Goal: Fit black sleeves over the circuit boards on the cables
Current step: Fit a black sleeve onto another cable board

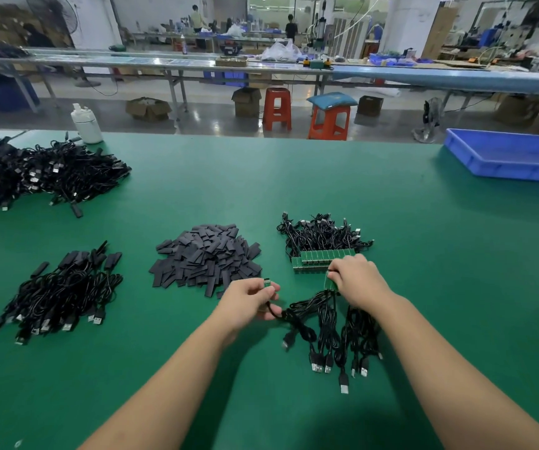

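Just beyond my left hand (250, 298), on the green bench (359, 190), lay the heap of flat black sleeves (208, 256), its near edge almost touching my knuckles, so that hand was plainly the nearer one for picking a sleeve. My left fingers were curled round a single small green circuit board (266, 282), pinched upright, its black cable (289, 319) trailing away from the heap. My right hand (357, 277), on the far side of that board from the heap, gripped a short strip of green boards (330, 282), their black cables with USB plugs (339, 345) hanging toward me. Beyond my right hand sat the longer row of green boards (321, 258) with its own tangle of cables. The board's long axis seemed to point up toward the heap, though it was too small to be sure. My fingers hid most of both boards. Well off past the heap lay a bundle of cables already sleeved (63, 293).
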### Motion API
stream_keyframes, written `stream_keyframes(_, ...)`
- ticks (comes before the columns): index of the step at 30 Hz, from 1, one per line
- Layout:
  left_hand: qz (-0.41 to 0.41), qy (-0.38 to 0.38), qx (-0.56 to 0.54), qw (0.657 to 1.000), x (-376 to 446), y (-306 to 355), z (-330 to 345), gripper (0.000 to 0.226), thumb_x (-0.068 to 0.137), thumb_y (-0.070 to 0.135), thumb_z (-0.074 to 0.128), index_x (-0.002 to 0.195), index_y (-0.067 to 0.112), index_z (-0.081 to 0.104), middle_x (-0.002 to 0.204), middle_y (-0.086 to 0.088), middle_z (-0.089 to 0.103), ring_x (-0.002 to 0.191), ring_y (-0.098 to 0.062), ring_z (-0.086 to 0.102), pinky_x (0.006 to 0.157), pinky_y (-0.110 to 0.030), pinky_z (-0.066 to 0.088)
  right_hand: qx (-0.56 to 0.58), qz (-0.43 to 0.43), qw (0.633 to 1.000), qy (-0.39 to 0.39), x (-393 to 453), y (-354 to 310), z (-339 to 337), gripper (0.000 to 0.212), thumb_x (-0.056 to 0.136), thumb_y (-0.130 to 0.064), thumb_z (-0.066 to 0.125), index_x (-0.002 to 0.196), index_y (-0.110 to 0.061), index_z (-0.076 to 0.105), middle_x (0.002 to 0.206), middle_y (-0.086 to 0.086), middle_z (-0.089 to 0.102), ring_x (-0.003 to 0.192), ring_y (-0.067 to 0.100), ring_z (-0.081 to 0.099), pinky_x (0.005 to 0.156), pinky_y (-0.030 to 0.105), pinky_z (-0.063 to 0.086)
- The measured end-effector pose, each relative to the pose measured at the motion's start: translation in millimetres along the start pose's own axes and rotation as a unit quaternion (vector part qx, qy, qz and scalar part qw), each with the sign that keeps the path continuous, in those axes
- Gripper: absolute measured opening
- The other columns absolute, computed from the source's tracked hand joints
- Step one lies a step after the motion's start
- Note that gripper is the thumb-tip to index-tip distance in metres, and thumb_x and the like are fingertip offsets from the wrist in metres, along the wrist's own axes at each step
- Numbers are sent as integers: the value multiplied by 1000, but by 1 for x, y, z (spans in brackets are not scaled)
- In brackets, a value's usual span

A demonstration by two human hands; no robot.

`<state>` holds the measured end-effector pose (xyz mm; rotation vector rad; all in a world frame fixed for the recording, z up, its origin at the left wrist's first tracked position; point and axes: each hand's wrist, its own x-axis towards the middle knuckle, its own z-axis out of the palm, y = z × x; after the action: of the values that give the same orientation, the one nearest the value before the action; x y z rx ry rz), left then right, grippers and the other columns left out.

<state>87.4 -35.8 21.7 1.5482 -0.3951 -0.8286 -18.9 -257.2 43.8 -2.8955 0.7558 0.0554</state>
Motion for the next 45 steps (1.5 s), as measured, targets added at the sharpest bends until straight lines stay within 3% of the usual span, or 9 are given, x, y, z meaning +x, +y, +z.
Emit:
stream_keyframes(5,-27,-54,0,998,0,-1,-21,16,96,11,60,106,3,69,88,-9,71,80,-24,72,69,-30,60,36,15,999,-5,5,3,13,28,104,-28,48,126,-18,60,126,3,61,120,22,50,106,41,43)
stream_keyframes(9,6,-89,27,996,-3,-1,-22,15,97,12,59,106,3,69,81,-6,69,75,-23,70,67,-28,58,47,-66,996,39,-1,-20,21,40,95,-9,50,131,-24,60,132,-4,60,127,16,47,114,38,37)
stream_keyframes(15,31,-114,59,991,-4,1,-23,16,98,9,57,106,-1,67,77,-4,66,67,-20,66,61,-27,56,156,-147,963,-162,-18,-65,29,39,89,-21,39,114,-29,67,110,-8,70,100,13,62,94,34,51)
stream_keyframes(19,21,-43,108,993,1,-2,-37,15,99,9,56,101,7,70,72,1,66,58,-15,55,61,-28,47,122,-148,965,-177,-27,-70,43,33,96,-27,38,112,-30,67,111,0,67,105,19,57,94,39,49)
stream_keyframes(26,7,84,187,979,6,-18,-61,19,98,19,58,91,24,75,83,0,70,77,-15,53,73,-27,42,21,-153,975,-161,-27,-60,42,29,101,-35,42,84,-19,60,82,1,67,74,22,58,69,33,48)
stream_keyframes(30,15,82,200,976,4,-17,-58,15,94,24,64,86,24,77,96,10,76,90,-9,63,76,-16,45,95,-131,984,-70,-20,-70,38,28,102,-33,44,115,-19,65,112,2,67,106,21,58,89,39,50)
stream_keyframes(33,23,68,215,974,4,-14,-55,19,92,26,68,79,14,73,93,1,75,77,-10,60,72,-21,45,101,-120,984,-89,-19,-84,47,43,104,-41,41,139,-18,52,135,5,56,128,25,45,107,43,39)
stream_keyframes(41,30,107,131,985,2,-10,-55,15,89,22,72,88,7,70,66,2,62,62,-10,53,61,-25,45,-86,-102,988,-80,-23,-83,54,33,106,-38,37,106,-14,59,98,7,69,91,30,63,75,37,48)
stream_keyframes(45,19,80,27,996,-2,-7,-44,18,92,12,68,95,-5,66,72,-7,66,63,-12,64,57,-23,52,101,-78,991,-47,-26,-99,43,41,107,-41,32,87,-14,57,93,7,68,89,29,63,75,37,49)
